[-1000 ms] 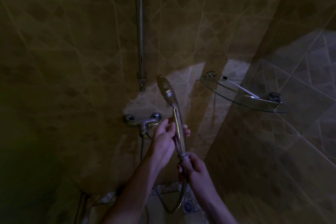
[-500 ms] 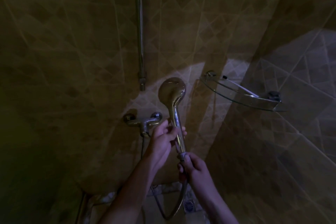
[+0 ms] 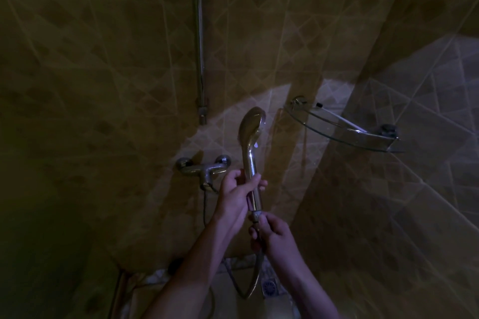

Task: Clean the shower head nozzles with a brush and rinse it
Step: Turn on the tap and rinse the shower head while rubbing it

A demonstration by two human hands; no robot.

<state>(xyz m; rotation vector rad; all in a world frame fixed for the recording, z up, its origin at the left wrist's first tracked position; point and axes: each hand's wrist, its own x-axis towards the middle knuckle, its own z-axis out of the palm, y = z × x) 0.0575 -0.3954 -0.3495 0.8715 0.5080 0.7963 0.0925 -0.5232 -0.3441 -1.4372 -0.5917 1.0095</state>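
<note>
Dim tiled shower corner: one shower head (image 3: 252,125) stands upright, left hand (image 3: 237,195) wrapped around its handle, right hand (image 3: 272,232) pinching the one hose (image 3: 255,277) beneath; one glass shelf (image 3: 344,128) hangs right.

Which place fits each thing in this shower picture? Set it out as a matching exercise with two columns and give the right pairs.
Things:
1. shower head
2. glass shelf
3. mixer tap
4. floor drain

Places:
A. fixed in the corner where two walls meet
B. on the floor, beside the hose loop
C. held up by its handle in the left hand, with the right hand at the hose joint
D. on the wall, below the vertical rail

Pairs: 1-C, 2-A, 3-D, 4-B
</note>
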